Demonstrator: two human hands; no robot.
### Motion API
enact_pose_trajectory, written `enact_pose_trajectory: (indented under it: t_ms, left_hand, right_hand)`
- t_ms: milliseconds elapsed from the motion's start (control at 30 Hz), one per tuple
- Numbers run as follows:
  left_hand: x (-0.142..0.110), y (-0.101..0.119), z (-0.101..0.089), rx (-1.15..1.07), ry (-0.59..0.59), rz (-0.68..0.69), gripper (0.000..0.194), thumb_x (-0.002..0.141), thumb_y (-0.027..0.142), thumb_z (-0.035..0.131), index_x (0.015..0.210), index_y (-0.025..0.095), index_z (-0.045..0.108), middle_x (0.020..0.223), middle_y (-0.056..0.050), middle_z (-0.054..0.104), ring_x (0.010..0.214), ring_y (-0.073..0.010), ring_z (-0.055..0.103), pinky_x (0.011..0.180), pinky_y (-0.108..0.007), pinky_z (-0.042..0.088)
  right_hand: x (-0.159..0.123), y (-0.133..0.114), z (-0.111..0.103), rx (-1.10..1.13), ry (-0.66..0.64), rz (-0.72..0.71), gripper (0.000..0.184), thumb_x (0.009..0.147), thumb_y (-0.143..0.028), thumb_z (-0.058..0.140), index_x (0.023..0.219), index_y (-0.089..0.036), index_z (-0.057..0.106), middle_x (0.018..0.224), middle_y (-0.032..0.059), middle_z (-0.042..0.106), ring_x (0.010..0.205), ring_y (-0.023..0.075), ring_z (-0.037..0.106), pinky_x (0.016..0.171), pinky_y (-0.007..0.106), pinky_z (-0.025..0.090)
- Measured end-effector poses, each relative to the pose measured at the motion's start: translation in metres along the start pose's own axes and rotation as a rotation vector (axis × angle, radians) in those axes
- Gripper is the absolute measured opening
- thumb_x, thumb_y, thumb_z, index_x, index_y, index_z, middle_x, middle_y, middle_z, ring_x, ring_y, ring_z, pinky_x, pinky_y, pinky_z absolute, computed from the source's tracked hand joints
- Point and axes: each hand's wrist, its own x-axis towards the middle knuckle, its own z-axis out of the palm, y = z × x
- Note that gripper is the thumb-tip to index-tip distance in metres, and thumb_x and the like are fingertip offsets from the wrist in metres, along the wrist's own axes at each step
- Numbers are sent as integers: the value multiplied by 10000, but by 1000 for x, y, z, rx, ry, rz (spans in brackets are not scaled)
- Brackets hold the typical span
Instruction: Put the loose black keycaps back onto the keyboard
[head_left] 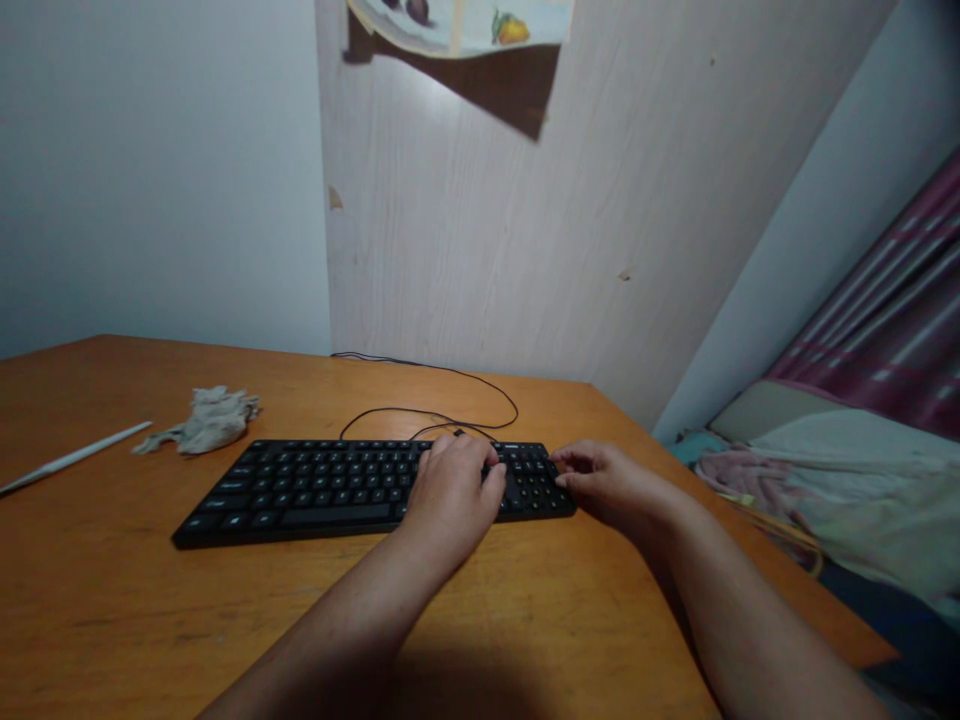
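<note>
A black keyboard (322, 480) with pale key markings lies flat on the wooden desk. Across its right-middle part rests my left hand (457, 482), palm down, its fingers reaching over the keys toward the back edge and the thumb apart to the right. The fingertips are partly hidden behind the hand. At the keyboard's right end, my right hand (596, 480) has its thumb and fingers curved together on the side edge by the number keys. A thin black cable (480, 377) loops on the desk behind the keyboard.
On the left of the desk (97, 600) lie a crumpled greyish cloth (210, 420) and a slim white stick-like tool (75, 458). A wall panel (465, 250) stands behind the desk. Bedding (847, 480) and a plaid curtain (892, 290) are at the right.
</note>
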Motion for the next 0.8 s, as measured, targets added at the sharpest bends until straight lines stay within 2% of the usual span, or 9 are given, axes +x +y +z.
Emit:
enact_pose_trajectory:
  t_ms: [133, 333, 433, 600, 700, 800]
  left_hand:
    - [1, 1, -1, -3, 1, -4, 112, 889, 269, 563, 826, 221, 642, 925, -55, 677, 961, -244, 567, 875, -385, 440]
    - [0, 2, -2, 1, -8, 1, 115, 890, 266, 562, 824, 220, 645, 924, -57, 675, 969, -244, 566, 878, -385, 439]
    - [0, 2, -2, 1, -4, 7, 116, 892, 266, 561, 828, 221, 646, 920, -57, 673, 968, -245, 566, 880, -388, 438]
    - [-1, 1, -2, -4, -1, 13, 112, 892, 266, 561, 834, 220, 645, 923, -56, 674, 963, -244, 568, 872, -385, 439]
    - [-1, 1, -2, -3, -7, 12, 107, 889, 264, 561, 839, 221, 645, 926, -54, 675, 959, -244, 568, 871, -386, 439]
    - [-1, 2, -2, -4, -13, 3, 100, 883, 261, 564, 838, 225, 646, 916, -53, 671, 958, -245, 567, 875, -388, 437]
  right_hand:
    - [3, 3, -3, -79, -20, -50, 236, 754, -310, 670, 913, -154, 746, 886, 68, 695, 813, 214, 627, 731, 320, 486]
    - [1, -11, -4, -531, -10, -115, 210, 821, -254, 595, 929, -230, 774, 886, 43, 736, 806, 205, 646, 721, 285, 449]
    - [-6, -26, 1, -744, 26, -79, 228, 851, -276, 595, 993, -262, 773, 869, 59, 751, 761, 212, 650, 694, 291, 422]
    - [-17, -46, 15, -1062, 60, 74, 336, 930, -329, 508, 1187, -279, 717, 888, 141, 745, 773, 282, 675, 700, 353, 432]
    - [-19, -50, 23, -1151, 58, 118, 400, 916, -258, 502, 1284, -257, 660, 896, 172, 739, 799, 297, 683, 714, 370, 441]
    - [-18, -50, 29, -1170, 60, 129, 432, 894, -233, 530, 1313, -252, 632, 937, 159, 740, 859, 298, 686, 779, 380, 452]
